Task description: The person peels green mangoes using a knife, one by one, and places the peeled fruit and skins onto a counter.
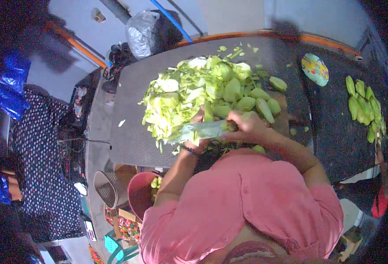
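Observation:
A large knife [203,129] has its handle in my right hand [248,127]. Its broad blade points left and crosses in front of my left hand [199,116], hiding part of it. My left hand, with a dark bracelet at the wrist, grips a pale green piece of fruit or vegetable [208,111]. A thin slice clings to the blade. Behind both hands, a big heap of pale green slices [184,90] lies on the grey ribbed tabletop [131,132]. Several whole peeled green pieces [264,110] rest on the heap's right side.
More whole green ones [365,105] lie on the dark table at right, near a patterned oval item [315,69]. A woven basket [105,188] and a red bucket [141,194] stand below left. A person in a dotted garment [45,148] is at far left.

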Demonstrator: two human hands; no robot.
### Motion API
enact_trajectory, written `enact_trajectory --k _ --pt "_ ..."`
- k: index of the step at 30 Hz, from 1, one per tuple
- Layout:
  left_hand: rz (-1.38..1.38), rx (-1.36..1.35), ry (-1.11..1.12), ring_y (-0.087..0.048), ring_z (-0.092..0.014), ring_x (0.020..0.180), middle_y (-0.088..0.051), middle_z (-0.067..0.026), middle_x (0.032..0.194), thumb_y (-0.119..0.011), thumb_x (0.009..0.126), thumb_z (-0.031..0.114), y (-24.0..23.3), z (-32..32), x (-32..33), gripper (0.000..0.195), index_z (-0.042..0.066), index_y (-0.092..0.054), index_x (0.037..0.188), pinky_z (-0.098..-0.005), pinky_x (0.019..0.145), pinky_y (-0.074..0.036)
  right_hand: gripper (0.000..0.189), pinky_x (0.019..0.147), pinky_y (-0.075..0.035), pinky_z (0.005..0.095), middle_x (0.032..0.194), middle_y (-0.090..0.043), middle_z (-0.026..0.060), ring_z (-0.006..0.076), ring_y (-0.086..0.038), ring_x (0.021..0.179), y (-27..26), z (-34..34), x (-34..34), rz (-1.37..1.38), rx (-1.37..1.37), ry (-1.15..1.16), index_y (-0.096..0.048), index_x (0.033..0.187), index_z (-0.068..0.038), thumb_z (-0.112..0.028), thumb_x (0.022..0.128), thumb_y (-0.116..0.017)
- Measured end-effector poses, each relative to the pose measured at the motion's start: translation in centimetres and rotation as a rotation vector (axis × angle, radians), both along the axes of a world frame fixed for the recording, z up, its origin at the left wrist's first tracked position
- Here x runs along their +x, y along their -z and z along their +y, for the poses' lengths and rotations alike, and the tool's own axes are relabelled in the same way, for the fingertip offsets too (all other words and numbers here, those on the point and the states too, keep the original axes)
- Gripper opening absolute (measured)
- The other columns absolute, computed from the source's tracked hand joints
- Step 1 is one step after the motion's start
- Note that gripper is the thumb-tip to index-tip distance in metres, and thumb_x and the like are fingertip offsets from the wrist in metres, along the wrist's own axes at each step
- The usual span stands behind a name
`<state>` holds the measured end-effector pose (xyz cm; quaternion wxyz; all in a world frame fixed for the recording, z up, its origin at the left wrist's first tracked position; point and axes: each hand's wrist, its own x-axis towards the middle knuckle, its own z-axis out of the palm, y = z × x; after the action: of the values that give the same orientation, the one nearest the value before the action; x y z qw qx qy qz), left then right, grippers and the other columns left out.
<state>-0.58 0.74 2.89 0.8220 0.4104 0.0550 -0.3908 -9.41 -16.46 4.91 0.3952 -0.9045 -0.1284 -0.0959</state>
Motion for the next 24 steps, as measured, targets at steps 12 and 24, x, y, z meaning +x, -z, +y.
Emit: enact_trajectory --k 12,24 --pt "0.135 -0.368 0.057 -0.056 -0.022 0.069 -0.057 -0.0084 0.083 -0.04 0.088 0.034 2.4 2.1 1.4 0.03 0.01 -0.051 0.102 -0.031 0.044 -0.046 0.052 0.051 -0.04 0.0326 0.064 -0.052 0.0089 0.02 -0.052 0.056 -0.7 -1.0 0.9 0.055 0.096 0.166 -0.05 0.082 -0.004 -0.047 0.064 -0.072" --pt "-0.043 -0.389 0.195 -0.051 -0.022 0.058 -0.051 -0.0086 0.077 -0.037 0.089 0.037 1.9 3.2 1.8 0.029 0.015 -0.049 0.104 -0.0311 0.041 -0.042 0.041 0.055 -0.039 0.0273 0.065 -0.053 0.0039 0.0112 -0.048 0.059 2.9 -4.4 4.6 0.201 0.089 0.326 -0.054 0.087 -0.004 -0.038 0.07 -0.071"
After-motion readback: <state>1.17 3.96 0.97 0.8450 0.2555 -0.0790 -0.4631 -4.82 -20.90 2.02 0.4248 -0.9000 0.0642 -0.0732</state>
